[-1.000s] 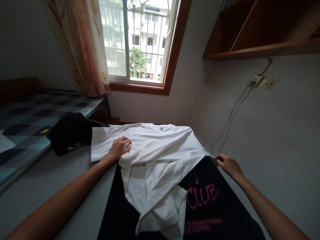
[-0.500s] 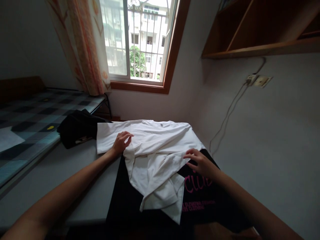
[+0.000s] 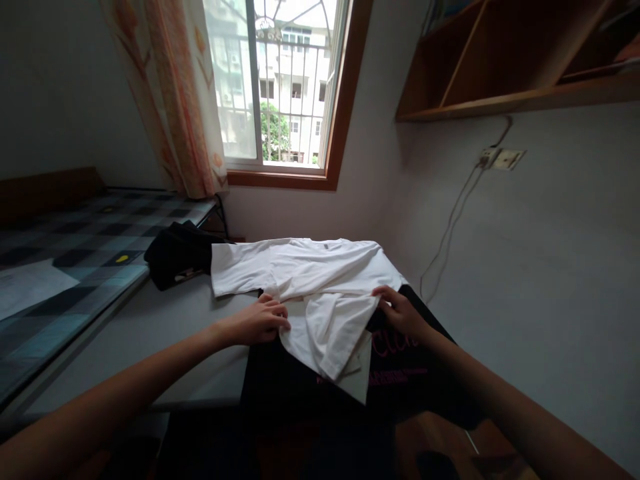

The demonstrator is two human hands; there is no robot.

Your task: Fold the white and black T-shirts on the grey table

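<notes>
A white T-shirt [image 3: 325, 267] lies with its collar toward the window, its lower part bunched and folded over. Beneath it is a black garment [image 3: 295, 393] with pink lettering. My left hand [image 3: 265, 319] has its fingers curled on the white shirt's left edge, closed on the fabric. At the shirt's right side, my right hand [image 3: 397, 310] pinches a folded edge of the white cloth between thumb and fingers.
A dark bundle [image 3: 175, 257] sits on the white table [image 3: 195, 360] beside the left sleeve. A checkered bed [image 3: 150, 217] with a paper sheet [image 3: 35, 287] is at the left. Wooden shelves [image 3: 490, 100] and a socket with cords [image 3: 500, 159] are on the right wall.
My left hand has moved down and right and closed on the shirt's edge. My right hand has closed on the cloth. The bunched lower part has shifted upward. The view has turned slightly.
</notes>
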